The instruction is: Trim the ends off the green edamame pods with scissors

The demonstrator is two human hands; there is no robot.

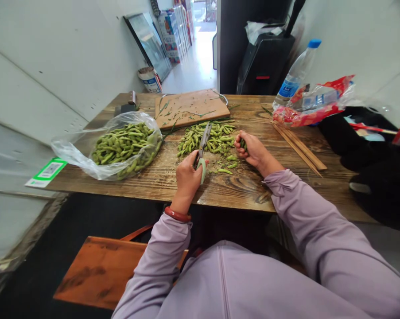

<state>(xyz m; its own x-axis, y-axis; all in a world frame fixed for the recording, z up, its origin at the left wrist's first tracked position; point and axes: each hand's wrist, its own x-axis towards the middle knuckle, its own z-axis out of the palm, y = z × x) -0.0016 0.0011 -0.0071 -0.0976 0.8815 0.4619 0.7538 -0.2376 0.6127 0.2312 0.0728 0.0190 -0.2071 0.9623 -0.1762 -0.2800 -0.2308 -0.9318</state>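
My left hand (188, 175) is closed round the handles of a pair of scissors (204, 141), its blades pointing away from me over a loose heap of green soybean pods (216, 136). Just right of that heap, my right hand (249, 148) is curled shut on some soybean pods (242, 144), partly hidden by the fingers. A few single pods lie on the wood between my hands. To the left, a clear plastic bag (76, 148) lies open, full of more pods.
A wooden cutting board (191, 108) with green scraps lies behind the heap on the table (160, 181). Wooden sticks (299, 148), a bottle (294, 73) and red plastic packaging (314, 104) are at the right. A green-framed code card (48, 172) sits at the left edge.
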